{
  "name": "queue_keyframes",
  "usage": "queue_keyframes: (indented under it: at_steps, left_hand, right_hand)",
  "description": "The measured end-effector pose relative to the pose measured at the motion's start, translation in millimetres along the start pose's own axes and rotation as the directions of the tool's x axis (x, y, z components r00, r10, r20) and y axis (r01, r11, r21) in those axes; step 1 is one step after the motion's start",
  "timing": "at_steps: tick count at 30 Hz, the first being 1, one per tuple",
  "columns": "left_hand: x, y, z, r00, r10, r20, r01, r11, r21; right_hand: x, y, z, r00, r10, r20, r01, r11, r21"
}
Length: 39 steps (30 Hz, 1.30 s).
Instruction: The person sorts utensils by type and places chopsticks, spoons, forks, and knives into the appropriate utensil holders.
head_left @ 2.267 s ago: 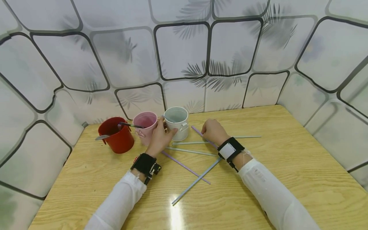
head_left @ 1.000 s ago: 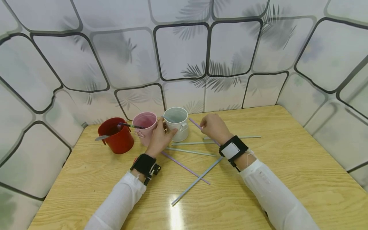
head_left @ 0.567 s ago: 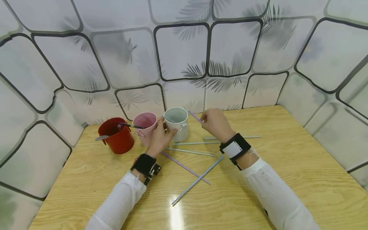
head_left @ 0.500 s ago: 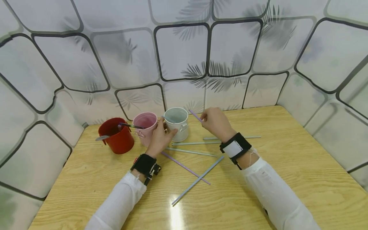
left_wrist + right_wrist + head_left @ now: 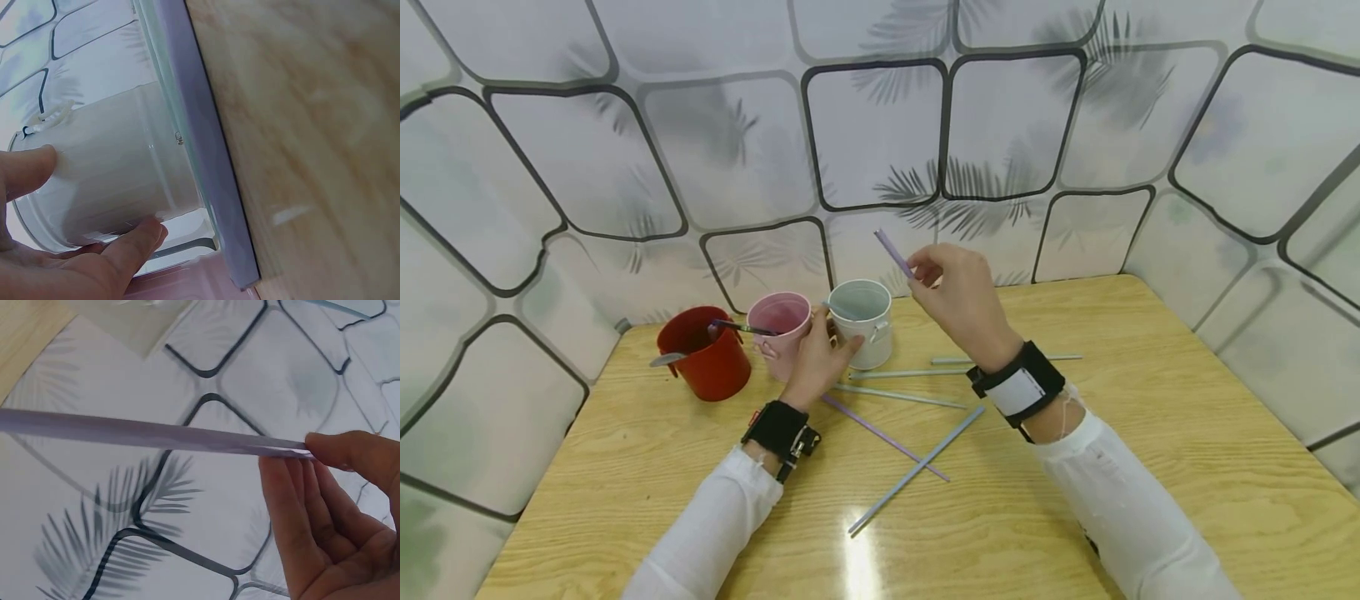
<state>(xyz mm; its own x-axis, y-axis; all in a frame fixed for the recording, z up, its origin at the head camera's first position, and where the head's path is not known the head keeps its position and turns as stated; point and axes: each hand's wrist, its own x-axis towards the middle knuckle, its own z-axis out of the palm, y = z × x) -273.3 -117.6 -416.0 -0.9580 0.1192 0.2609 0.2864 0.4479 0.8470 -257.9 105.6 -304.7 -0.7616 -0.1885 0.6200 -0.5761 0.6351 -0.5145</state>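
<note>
Head view, near to far, with the white cup [image 5: 863,321] as landmark. Nearest the camera, well short of the cup, a grey-blue straw [image 5: 917,468] and a purple straw on the desk [image 5: 883,437] lie crossed on the desk [image 5: 1150,433]; three pale straws [image 5: 925,372] lie just right of the cup's base.

Left hand [image 5: 816,360] grips the white cup from the near side, thumb and fingers curled round its wall; the left wrist view confirms contact. Right hand [image 5: 958,292] is raised above and right of the cup, pinching a lifted purple straw [image 5: 893,252] between thumb and fingertips, the other fingers loose; its free end points up and left, over the cup's rim.

Step in hand, as I judge it: carrying a picked straw toward the steadied cup. Next move calls for tipping the straw more upright and lowering its end inside the rim before letting go.

Left of the white cup: pink cup [image 5: 778,329], then red cup [image 5: 703,350], each with a utensil across it.

Hard to make out: the straw's lower part is hidden behind the right hand; cup contents unclear; right wrist view shows only straw, fingers and wall.
</note>
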Motion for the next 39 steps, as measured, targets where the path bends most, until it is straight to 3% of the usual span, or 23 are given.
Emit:
queue_keyframes:
  at_steps: [7, 15, 26, 31, 35, 39]
  left_hand:
    - [-1.1, 1.6, 0.4, 0.999, 0.030, -0.022, -0.030, 0.999, 0.022]
    - [2.0, -0.6, 1.1, 1.000, 0.000, -0.006, 0.000, 1.000, 0.025]
    - [-0.8, 2.3, -0.2, 1.000, -0.002, -0.004, 0.002, 1.000, 0.020]
    - [-0.1, 1.8, -0.3, 1.000, -0.006, 0.005, 0.006, 1.000, 0.026]
    - [0.5, 0.8, -0.3, 1.000, -0.008, 0.008, 0.007, 1.000, 0.031]
    - [-0.1, 1.1, -0.1, 1.000, -0.025, 0.011, 0.025, 0.999, 0.032]
  right_hand:
    - [-1.6, -19.3, -5.3, 0.972, -0.140, -0.187, 0.167, 0.977, 0.137]
    - [0.2, -31.1, -8.3, 0.903, -0.255, -0.346, 0.319, 0.937, 0.143]
    - [-4.1, -37.8, 2.5, 0.839, -0.297, -0.455, 0.426, 0.879, 0.213]
    - [-4.8, -39.7, 8.0, 0.808, -0.304, -0.505, 0.480, 0.837, 0.263]
    - [-6.9, -38.6, 14.2, 0.817, -0.311, -0.485, 0.496, 0.808, 0.318]
    - [-10.7, -33.6, 22.5, 0.844, -0.329, -0.423, 0.484, 0.806, 0.340]
